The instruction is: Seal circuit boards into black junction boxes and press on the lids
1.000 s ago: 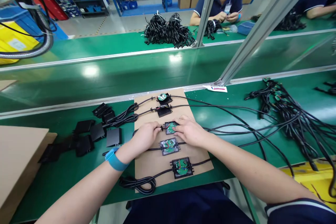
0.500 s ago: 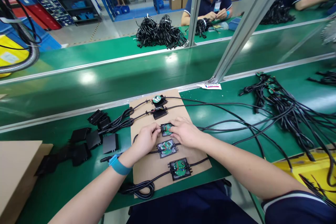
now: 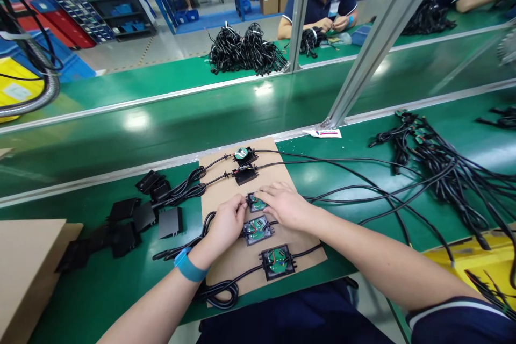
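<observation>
A small black plastic box (image 3: 253, 203) with a green circuit board inside lies on the cardboard sheet (image 3: 226, 196), partly covered by my hands. At its left end my left hand (image 3: 229, 220) is closed in a pinch where a black cable meets the box; the fingertips hide the exact grip point. My right hand (image 3: 284, 204) bends over the right end, fingers and thumb holding the box and touching the board. Nearer me lie a second box with a board (image 3: 258, 230) and a third box with a board (image 3: 278, 262). Two open black boxes (image 3: 245, 173) lie beyond.
Black covers (image 3: 169, 221) lie to the left beside a cardboard box (image 3: 28, 274). Bundled black cables (image 3: 439, 183) spread across the right, above a yellow bin (image 3: 463, 266). A metal post (image 3: 363, 59) rises ahead. Across the belt, a co-worker's hands (image 3: 334, 23) handle something small.
My left hand has shifted slightly down and turned, staying at the box's left end. My right fingers have moved a little over the board. The view has shifted slightly.
</observation>
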A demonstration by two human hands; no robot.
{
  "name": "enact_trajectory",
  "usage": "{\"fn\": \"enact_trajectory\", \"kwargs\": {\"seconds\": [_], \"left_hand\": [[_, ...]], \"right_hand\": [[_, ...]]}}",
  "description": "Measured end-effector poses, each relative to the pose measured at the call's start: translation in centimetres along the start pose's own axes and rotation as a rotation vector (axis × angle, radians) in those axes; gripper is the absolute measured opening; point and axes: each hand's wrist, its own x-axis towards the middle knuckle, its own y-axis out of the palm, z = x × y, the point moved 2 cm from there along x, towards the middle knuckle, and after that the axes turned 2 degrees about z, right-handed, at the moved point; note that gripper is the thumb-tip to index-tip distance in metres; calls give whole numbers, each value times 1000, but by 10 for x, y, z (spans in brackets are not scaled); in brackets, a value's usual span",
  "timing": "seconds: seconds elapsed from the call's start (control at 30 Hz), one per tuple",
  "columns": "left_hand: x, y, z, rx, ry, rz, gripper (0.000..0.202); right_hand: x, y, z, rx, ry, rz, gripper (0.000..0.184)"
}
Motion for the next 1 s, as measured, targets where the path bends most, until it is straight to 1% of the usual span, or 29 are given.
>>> {"fn": "enact_trajectory", "kwargs": {"seconds": [0.07, 0.13, 0.23, 0.3, 0.37, 0.53, 0.6, 0.7, 0.73, 0.77, 0.8, 0.83, 0.87, 0.9, 0.93, 0.97, 1.0], "left_hand": [[0, 1, -3, 43, -26, 9, 18], [0, 1, -8, 130, -24, 24, 19], [-1, 1, -14, 344, 4, 77, 20], [0, 1, -14, 480, 24, 127, 22], [2, -1, -11, 544, 67, 166, 23], [8, -7, -4, 500, 190, 226, 22], [5, -11, -5, 480, 208, 242, 24], [-3, -18, -10, 414, 253, 248, 25], [-5, -22, -12, 381, 269, 219, 24], [-4, -27, -12, 351, 279, 159, 22], [-1, -33, -11, 329, 281, 72, 20], [4, -39, -8, 319, 275, -31, 19], [12, -45, -4, 323, 265, -131, 19], [21, -50, 1, 336, 255, -207, 20], [32, -54, 7, 350, 246, -248, 21], [43, -57, 14, 356, 234, -252, 23], [54, -58, 20, 344, 215, -231, 24]], "right_hand": [[-1, 2, -1, -31, -13, 2, 44], [-1, 6, -3, -75, -28, 10, 44], [-3, 10, -2, -147, -46, 34, 43], [-3, 11, 1, -181, -36, 49, 44], [0, 9, 4, -186, -20, 68, 45], [9, -1, 6, -74, 0, 131, 34], [8, -5, 6, -16, 7, 137, 31], [-1, -9, 10, 33, 3, 154, 30], [-4, -11, 12, 48, -1, 169, 29], [-6, -14, 13, 66, -1, 179, 29], [-6, -17, 13, 80, 6, 175, 27], [-3, -20, 12, 84, 21, 150, 26], [2, -24, 9, 75, 45, 100, 24], [9, -27, 4, 56, 74, 31, 23], [19, -30, -3, 31, 101, -47, 23], [30, -31, -11, 9, 125, -120, 23], [41, -31, -19, -2, 144, -171, 24]]}}
